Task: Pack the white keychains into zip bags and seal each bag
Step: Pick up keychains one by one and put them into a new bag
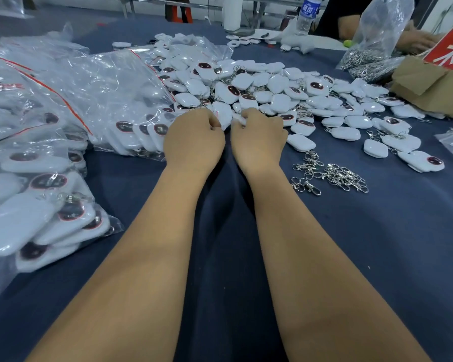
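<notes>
Frame centre: left hand (pixel 194 138) and right hand (pixel 258 138) curled, fingertips pinched on something white, likely a small clear zip bag holding a glossy white plastic keychain (pixel 224 113), beside loose heap (pixel 259 84); light, hard, slippery, best gripped by edges.

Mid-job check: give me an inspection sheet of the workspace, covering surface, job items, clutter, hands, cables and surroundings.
Surface: dark blue cloth, mostly covered at the far side.
Job's things: loose white keychains heaped in the middle; filled zip bags stacked at left.
Clutter: metal clasps in a small pile at right; cardboard box; water bottle.
Hands: left hand and right hand side by side at the heap's near edge, fingers curled; what each grip holds is hidden.
Cables: nothing seen.
Surroundings: a second person's hand at far right behind a clear bag of metal parts.
</notes>
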Motion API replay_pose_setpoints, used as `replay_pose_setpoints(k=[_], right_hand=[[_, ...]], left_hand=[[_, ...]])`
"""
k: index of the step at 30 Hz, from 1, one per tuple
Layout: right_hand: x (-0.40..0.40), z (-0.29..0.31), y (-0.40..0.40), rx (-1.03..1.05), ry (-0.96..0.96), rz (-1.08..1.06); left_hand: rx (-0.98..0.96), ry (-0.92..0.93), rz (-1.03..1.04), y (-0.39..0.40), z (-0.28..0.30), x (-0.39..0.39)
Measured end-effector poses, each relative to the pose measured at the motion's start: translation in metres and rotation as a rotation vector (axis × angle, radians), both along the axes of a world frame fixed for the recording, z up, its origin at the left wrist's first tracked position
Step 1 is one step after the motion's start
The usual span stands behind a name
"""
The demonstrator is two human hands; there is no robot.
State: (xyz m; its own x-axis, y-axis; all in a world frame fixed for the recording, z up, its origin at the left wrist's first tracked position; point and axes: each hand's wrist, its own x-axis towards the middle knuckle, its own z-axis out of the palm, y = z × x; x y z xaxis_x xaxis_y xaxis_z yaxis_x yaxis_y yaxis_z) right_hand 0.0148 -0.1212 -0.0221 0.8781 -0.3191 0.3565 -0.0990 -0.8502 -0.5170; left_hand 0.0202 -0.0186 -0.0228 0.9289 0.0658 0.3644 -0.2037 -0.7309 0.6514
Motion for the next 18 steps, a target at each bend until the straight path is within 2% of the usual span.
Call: replay_pose_setpoints(k=[3, 7, 9, 13, 18], right_hand=[[-0.001, 0.005, 0.001, 0.219, -0.105, 0.004], [-0.002, 0.012, 0.004, 0.900, -0.203, 0.099], [-0.002, 0.014, 0.005, 1.117, -0.188, 0.173], [-0.001, 0.015, 0.007, 1.250, -0.143, 0.250], [-0.002, 0.012, 0.007, 1.187, -0.113, 0.305]], left_hand=[[-0.076, 0.056, -0.012, -0.002, 0.000, 0.000], [-0.255, 0.113, -0.047, -0.001, 0.002, -0.002], [-0.357, 0.126, -0.062, 0.000, 0.003, -0.003], [-0.542, 0.157, -0.055, -0.001, 0.004, -0.001], [-0.601, 0.180, -0.040, -0.001, 0.005, -0.001]])
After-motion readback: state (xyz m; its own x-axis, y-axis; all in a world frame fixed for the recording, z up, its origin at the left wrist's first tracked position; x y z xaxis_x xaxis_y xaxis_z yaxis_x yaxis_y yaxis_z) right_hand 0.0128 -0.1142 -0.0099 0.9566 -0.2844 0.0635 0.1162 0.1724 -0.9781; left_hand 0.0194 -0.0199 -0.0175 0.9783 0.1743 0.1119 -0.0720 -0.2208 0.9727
